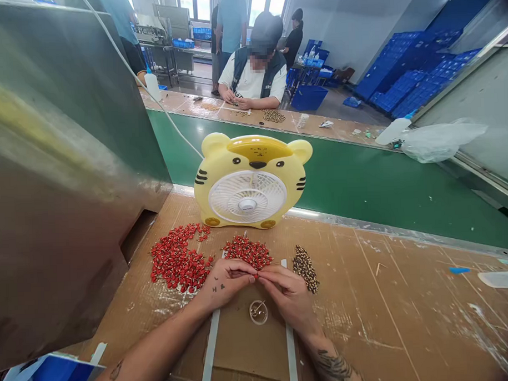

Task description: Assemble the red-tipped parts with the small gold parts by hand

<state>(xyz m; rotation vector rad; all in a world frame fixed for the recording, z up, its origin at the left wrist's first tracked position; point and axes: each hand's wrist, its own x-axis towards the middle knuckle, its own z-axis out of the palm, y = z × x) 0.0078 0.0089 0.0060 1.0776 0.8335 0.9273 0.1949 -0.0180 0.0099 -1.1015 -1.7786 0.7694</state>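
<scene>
Above the bench (367,320), left hand (229,281) and right hand (290,293) pinch a red piece (256,276) between closed fingertips; it is probably light, hard and slippery, best held by its sides.

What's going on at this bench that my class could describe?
A person's left hand and right hand meet at a small red piece. A red pile lies just beyond them, a larger pile to the left, dark-and-pale bits to the right. A small dish with a stick sits nearer. A yellow fan stands behind.
</scene>
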